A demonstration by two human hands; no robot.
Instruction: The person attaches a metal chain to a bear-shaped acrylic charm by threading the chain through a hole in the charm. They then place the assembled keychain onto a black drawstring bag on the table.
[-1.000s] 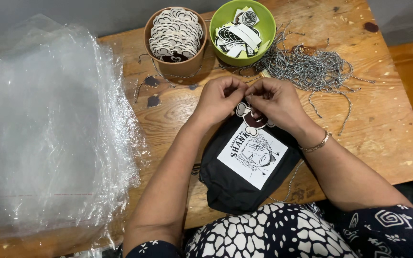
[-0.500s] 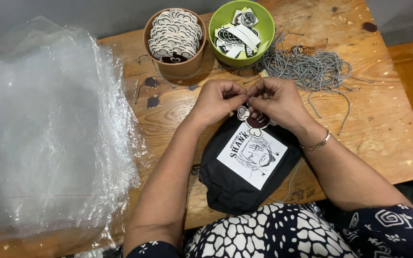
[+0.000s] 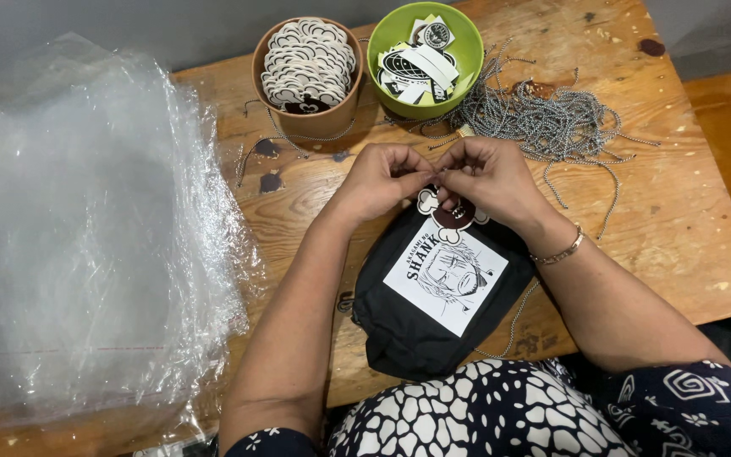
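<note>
Wooden table (image 3: 687, 245): left hand (image 3: 380, 179) and right hand (image 3: 488, 176) pinch a cord together above black pouch (image 3: 433, 296); bowls at 12 o'clock, plastic bags (image 3: 86, 245) at 9.

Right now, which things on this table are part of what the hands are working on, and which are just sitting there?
In hand:
left hand
right hand
skull-shaped tag
black pouch
thin cord, apparently pinched between the fingertips

Lying about:
brown bowl of tags
green bowl
chain pile
plastic bags
</note>
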